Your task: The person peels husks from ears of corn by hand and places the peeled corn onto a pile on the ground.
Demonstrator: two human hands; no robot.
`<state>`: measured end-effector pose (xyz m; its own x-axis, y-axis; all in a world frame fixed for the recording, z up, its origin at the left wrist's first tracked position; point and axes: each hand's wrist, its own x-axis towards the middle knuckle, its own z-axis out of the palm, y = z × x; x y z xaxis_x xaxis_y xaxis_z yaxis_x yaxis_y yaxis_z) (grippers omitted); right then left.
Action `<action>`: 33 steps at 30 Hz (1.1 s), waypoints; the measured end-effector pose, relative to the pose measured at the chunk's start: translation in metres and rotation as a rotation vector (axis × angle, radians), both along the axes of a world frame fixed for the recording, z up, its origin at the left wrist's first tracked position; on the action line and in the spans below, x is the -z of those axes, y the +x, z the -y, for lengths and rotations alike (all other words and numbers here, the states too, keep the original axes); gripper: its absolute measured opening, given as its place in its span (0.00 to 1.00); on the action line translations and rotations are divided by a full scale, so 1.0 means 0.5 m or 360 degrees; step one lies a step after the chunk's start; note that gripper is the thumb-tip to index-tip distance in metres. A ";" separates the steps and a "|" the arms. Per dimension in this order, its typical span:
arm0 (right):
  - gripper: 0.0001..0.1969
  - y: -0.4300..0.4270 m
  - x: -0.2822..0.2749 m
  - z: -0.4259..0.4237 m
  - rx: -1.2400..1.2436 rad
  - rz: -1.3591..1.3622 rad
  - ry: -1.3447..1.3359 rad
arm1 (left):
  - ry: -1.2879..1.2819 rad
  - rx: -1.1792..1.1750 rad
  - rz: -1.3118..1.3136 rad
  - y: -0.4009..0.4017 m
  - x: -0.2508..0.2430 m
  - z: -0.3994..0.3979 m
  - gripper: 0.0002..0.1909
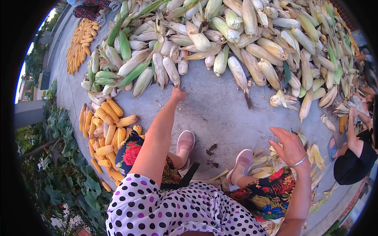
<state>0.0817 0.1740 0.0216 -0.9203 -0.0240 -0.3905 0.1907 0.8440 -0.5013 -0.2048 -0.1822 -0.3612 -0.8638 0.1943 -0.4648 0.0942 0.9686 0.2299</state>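
My left hand (179,94) reaches forward and grips the near end of an unhusked ear of corn (171,70) at the front edge of a large heap of unhusked corn (200,38). Its fingertips are partly hidden at the ear's tip. Over my right knee, my right hand (288,146) hangs in the air with fingers apart and nothing in it. Stripped husks (267,162) lie on the ground below and beyond it. To my left, beside my knee, is a pile of husked yellow cobs (106,129).
Another batch of husked cobs (81,44) lies at the far left, near a person's feet (102,20). At right, a person in black (355,156) sits holding husks (342,109). Leafy vines (68,153) border the concrete ground (212,97) on the left. A single ear (283,99) lies near the heap.
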 end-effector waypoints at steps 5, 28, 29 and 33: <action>0.17 -0.007 0.019 0.002 -0.0075 -0.0094 -0.0041 | 0.0542 -0.0544 -0.0385 0.015 -0.140 -0.055 0.18; 0.14 -0.062 -0.060 0.160 0.0238 -0.1178 -0.0398 | 0.1775 0.0623 0.0165 0.288 -0.866 -0.242 0.06; 0.14 -0.057 -0.065 0.162 0.0242 -0.1190 -0.0390 | 0.1778 0.0637 0.0158 0.293 -0.871 -0.242 0.06; 0.10 -0.048 -0.083 0.165 0.0306 -0.1308 -0.0619 | 0.2166 0.0428 0.0382 0.318 -0.889 -0.243 0.07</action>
<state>0.0576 0.0913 0.0631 -0.9062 0.1651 0.3892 -0.2305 0.5788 -0.7822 -0.0460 -0.0604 0.0830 -0.6564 0.7491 0.0893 0.0635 -0.0631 0.9960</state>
